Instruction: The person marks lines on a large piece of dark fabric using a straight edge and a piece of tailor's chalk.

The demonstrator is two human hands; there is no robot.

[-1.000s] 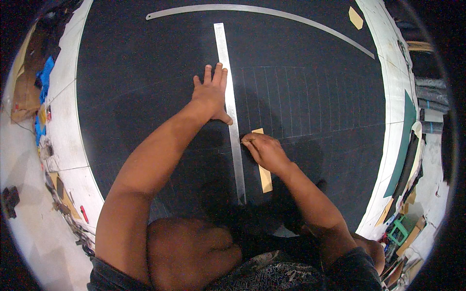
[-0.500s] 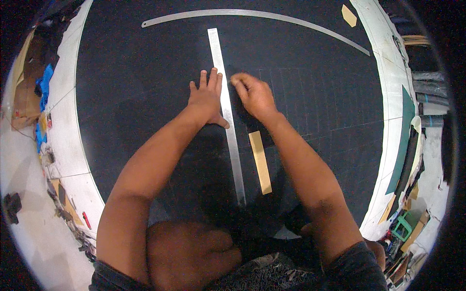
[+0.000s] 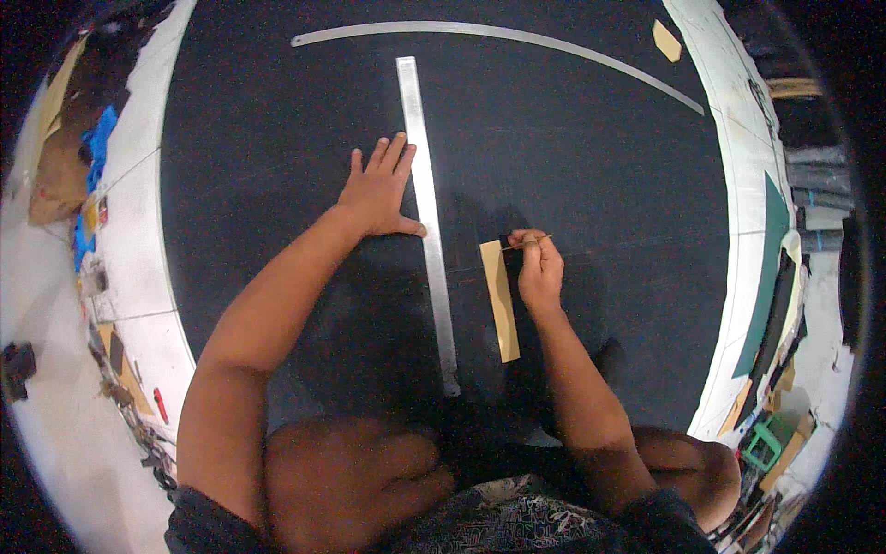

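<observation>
My left hand [image 3: 374, 198] lies spread on dark fabric [image 3: 637, 203], its fingertips and thumb at the left edge of a straight metal ruler [image 3: 434, 277]. The ruler runs lengthwise in front of me. My right hand [image 3: 542, 277] is closed on a thin brownish stick [image 3: 528, 244], to the right of the ruler. Whether the stick's tip touches anything I cannot tell. Just left of that hand lies a narrow tan strip [image 3: 499, 300], roughly parallel to the ruler.
A long curved metal ruler [image 3: 480, 30] lies across the far part of the fabric. Near the far right corner is a small tan piece [image 3: 666, 42]. White surface borders the fabric on both sides. Rolls [image 3: 817, 185] and a green plastic object [image 3: 762, 445] are at the right.
My right hand has drawn back from beside the ruler, toward me and to the right, near the tan strip. My left hand has shifted slightly left, still spread by the ruler.
</observation>
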